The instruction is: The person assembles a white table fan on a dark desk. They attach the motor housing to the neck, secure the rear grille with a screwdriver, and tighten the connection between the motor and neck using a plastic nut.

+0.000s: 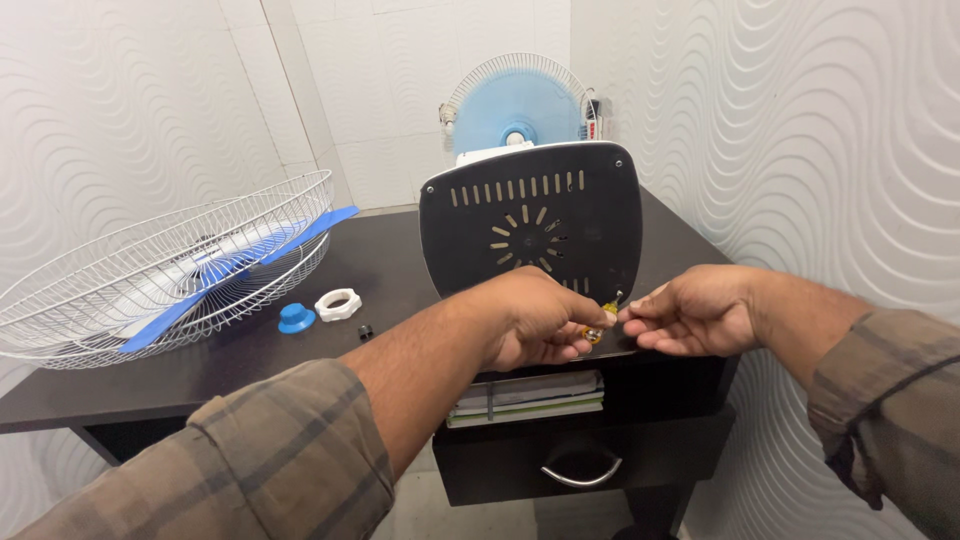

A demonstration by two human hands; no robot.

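A: Item one, well to the left of both hands?

B: White wire fan guard (150,265), dome-shaped, lying open side up on the dark wooden desk (400,265). Blue plastic fan blade (235,272) resting inside it, one tip poking over the rim.

A: Between the guard and the left hand?

B: Small blue plastic cap (296,318), round. Just beside it, white plastic ring nut (338,304) with a notched edge. Nearer the left forearm, a tiny black piece (365,331); too small to identify.

A: Left hand?

B: Left hand (540,318), closed, fingers curled around a small screwdriver with a yellowish handle (598,328). Only a bit of the tool shows at the fingertips.

A: And what is the tool set against?

B: Black plastic rear motor cover (530,222), rounded square, slotted vents, standing upright on the desk directly behind both hands. The tool tip meets its lower right corner, between the two hands.

A: Right hand?

B: Right hand (690,312), fingers pinched together at that same corner, touching the tip area. Whether it holds a screw, I cannot tell.

A: Behind the cover?

B: White wire guard with pale blue blade (515,100), upright, near the tiled wall.

A: Below the hands?

B: Stacked papers (530,395) on a shelf; drawer with curved metal handle (582,475) beneath.
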